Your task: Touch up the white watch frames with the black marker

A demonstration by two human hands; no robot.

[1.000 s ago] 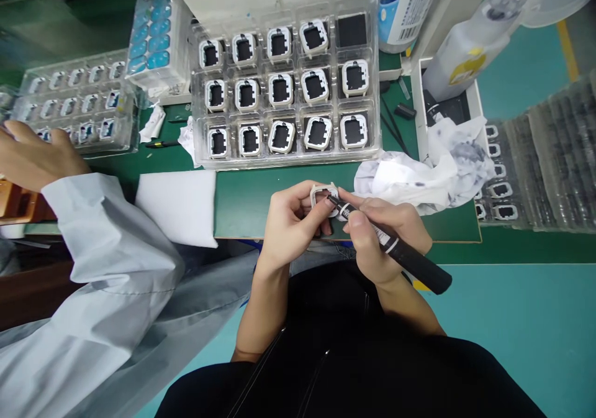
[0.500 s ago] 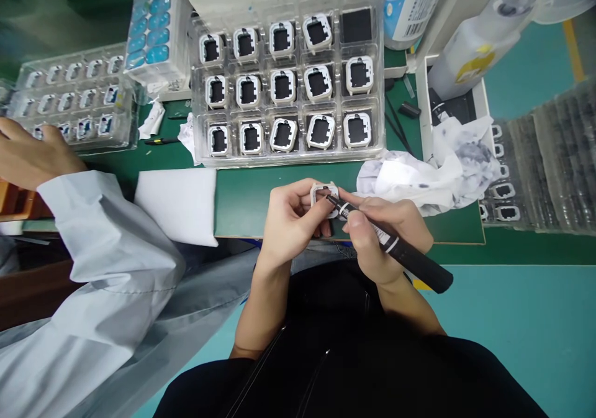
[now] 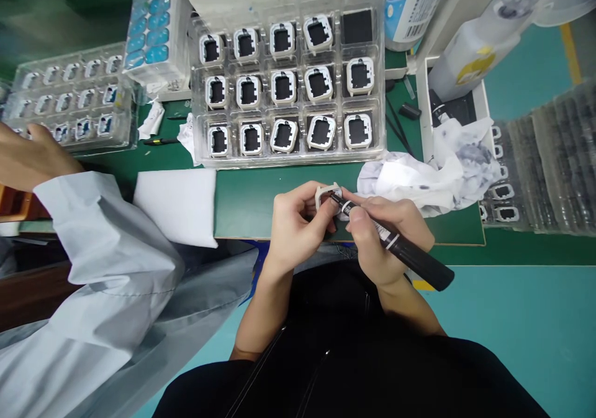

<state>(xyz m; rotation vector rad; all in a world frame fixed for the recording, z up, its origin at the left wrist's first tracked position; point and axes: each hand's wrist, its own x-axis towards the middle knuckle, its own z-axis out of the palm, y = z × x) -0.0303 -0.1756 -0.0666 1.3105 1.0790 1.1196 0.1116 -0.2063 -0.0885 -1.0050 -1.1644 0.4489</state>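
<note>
Here the left hand is pinching a white watch-case frame, thumb and fingers closed snugly on its lower side. The right hand is gripping a black marker pen, fingers wrapped firmly around the barrel, the pen's blunt end pointing to 4 o'clock. The tip is sitting right at the frame's inner edge; whether it is actually touching, I cannot tell. Both hands are working just above the near edge of the green table.

Outward from the frame now! At 11 o'clock a clear plastic tray is lying in 3 rows of 5 pockets, 14 of them carrying matching white frames, the far right pocket showing a black pad. At 3 o'clock a stained white cloth is lying crumpled near the right hand, and beyond it stacked trays are standing in a long row. Between 1 and 2 o'clock a black cap is resting on the table, while a translucent bottle with a yellow mark is standing in a white box.

Over at 9 o'clock a white pad is lying flat on the table, overhanging its edge, and past it a co-worker's hand, with a pale grey sleeve, is hovering close by another clear tray.
</note>
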